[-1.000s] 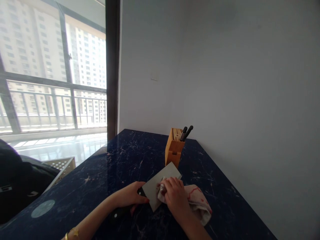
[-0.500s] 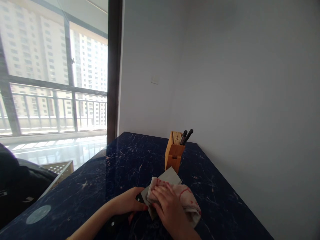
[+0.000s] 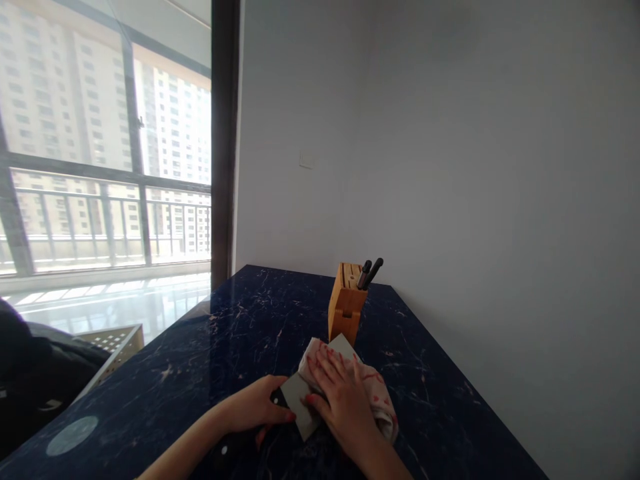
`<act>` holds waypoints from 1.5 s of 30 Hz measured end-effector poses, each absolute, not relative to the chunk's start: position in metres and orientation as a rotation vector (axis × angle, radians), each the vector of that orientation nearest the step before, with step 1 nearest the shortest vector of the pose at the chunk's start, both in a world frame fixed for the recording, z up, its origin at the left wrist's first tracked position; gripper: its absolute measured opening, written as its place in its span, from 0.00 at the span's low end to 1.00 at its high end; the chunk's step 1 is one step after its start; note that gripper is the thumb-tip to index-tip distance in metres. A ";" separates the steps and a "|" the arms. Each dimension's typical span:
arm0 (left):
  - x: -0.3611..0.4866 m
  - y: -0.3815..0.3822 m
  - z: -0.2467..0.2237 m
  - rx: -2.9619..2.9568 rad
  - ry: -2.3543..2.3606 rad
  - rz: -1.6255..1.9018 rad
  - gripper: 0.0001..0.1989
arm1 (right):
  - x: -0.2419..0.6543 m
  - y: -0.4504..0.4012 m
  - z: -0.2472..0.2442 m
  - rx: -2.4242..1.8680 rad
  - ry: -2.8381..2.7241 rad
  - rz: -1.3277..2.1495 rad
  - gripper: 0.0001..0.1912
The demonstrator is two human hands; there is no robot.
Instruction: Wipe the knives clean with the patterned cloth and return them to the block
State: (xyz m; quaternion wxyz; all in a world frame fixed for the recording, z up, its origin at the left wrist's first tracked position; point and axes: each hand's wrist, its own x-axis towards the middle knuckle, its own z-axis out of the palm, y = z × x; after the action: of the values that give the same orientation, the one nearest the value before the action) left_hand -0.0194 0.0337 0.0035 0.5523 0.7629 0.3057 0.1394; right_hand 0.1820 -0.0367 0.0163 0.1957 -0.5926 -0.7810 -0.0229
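Note:
A cleaver with a broad grey blade and a black riveted handle is held low over the table, its blade pointing away and to the right. Around the handle, close to the blade, my left hand is closed. My right hand lies over a white cloth with red markings, pressing it onto the blade with the fingers stretched along it. Cloth and fingers hide the middle of the blade; its far corner shows beyond them. Just past that corner stands a wooden knife block.
Two black-handled knives stick up from the block. The dark blue marbled table narrows toward a pale wall. To the left are a perforated light box, a dark item and large windows.
My right hand and the cloth have slid up the blade toward its far end. More of the blade near the handle is bare now. My left hand keeps its grip.

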 end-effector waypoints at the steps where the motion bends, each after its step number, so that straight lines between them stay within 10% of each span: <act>1: -0.019 0.034 0.003 1.796 0.733 0.313 0.16 | 0.189 -0.032 0.015 -1.726 -2.125 -0.102 0.26; 45: -0.020 0.030 0.002 1.805 0.828 0.314 0.19 | 0.217 -0.041 0.010 -1.953 -1.982 -0.079 0.28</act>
State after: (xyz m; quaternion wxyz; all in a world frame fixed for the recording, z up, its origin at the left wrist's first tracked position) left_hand -0.0196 0.0298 0.0021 0.5359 0.7580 0.3477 0.1318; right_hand 0.2168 -0.0415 0.0097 0.1780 -0.6904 -0.7007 -0.0278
